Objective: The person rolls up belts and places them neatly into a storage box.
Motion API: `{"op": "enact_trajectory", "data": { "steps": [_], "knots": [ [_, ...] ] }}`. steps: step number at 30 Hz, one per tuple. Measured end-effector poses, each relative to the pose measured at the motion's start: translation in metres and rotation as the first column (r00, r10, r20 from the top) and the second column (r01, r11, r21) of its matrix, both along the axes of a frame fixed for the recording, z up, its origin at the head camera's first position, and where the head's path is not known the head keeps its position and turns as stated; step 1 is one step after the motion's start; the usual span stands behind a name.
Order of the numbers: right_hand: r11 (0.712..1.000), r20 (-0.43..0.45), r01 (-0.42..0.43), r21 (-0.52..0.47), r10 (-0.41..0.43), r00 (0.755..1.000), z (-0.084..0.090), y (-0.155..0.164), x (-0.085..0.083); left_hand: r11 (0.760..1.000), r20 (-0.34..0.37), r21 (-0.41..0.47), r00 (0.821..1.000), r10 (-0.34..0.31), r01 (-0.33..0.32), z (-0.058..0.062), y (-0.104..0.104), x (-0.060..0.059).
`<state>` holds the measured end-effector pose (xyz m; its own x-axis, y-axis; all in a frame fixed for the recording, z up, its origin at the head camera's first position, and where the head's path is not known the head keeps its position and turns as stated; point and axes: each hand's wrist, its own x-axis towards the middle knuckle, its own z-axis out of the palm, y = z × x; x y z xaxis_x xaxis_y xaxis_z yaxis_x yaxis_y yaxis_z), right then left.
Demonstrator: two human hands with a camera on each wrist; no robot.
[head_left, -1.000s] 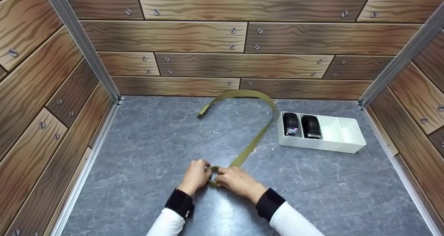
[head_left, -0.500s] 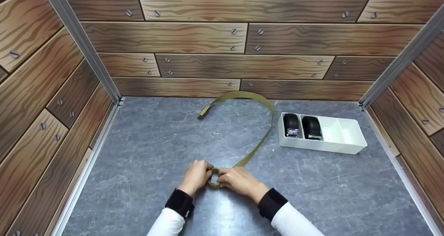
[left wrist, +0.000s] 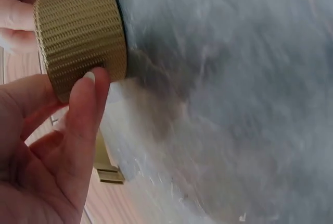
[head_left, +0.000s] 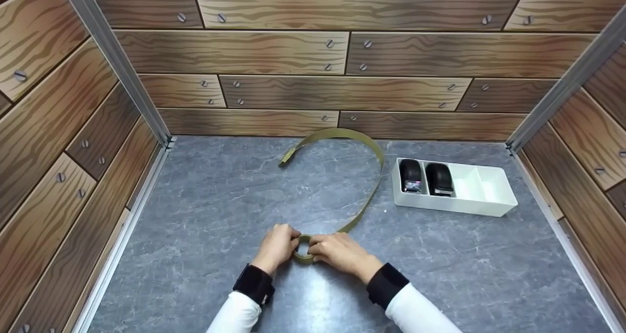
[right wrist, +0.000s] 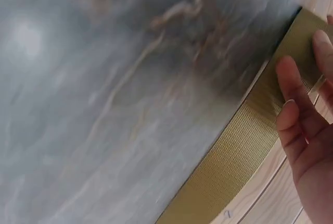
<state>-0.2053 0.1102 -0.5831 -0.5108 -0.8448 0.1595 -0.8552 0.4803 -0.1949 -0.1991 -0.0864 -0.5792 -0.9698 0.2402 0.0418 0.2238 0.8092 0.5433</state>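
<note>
An olive webbing belt [head_left: 363,207] is part rolled into a ring-shaped coil [head_left: 304,261] near the front of the floor. My left hand [head_left: 278,243] holds the coil's left side, its fingers and thumb bent around the band [left wrist: 80,36] in the left wrist view. With bent fingers, my right hand [head_left: 342,253] grips the coil's right side, where the strap [right wrist: 229,161] runs off. From there the belt curves away on its edge to the back and ends at a metal-tipped buckle end [head_left: 287,157]. The inside of the coil is partly hidden by fingers.
A white divided box [head_left: 452,205] stands at the right; two black rolled belts [head_left: 410,174] with shiny buckles sit in its left compartments. Wood-patterned walls [head_left: 283,91] with metal corner rails enclose the grey marbled floor [head_left: 220,201].
The strap's near stretch has shifted right and turned more on its edge, its right bend drawing slightly inward. My right hand has edged rightward; the left stays nearly in place.
</note>
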Motion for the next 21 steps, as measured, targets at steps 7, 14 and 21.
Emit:
{"op": "enact_trajectory", "data": {
  "steps": [7,14,21],
  "knots": [
    [0.999,-0.058,0.001,-0.036,-0.003,0.998,-0.0029,-0.0035,0.0024,0.997,-0.024,0.026,0.997,0.079,-0.078,-0.0039,0.0049,0.0034],
    [1.0,-0.012,0.002,0.003,-0.002,1.0,-0.0004,-0.0006,0.0012,0.999,-0.018,0.024,0.999,0.026,-0.026,-0.0039,0.0042,0.0019],
    [1.0,-0.021,-0.02,-0.016,0.02,1.0,-0.0026,-0.0006,0.0017,0.999,-0.024,0.016,0.999,0.03,-0.03,-0.0038,0.004,0.0035]
  ]
}}
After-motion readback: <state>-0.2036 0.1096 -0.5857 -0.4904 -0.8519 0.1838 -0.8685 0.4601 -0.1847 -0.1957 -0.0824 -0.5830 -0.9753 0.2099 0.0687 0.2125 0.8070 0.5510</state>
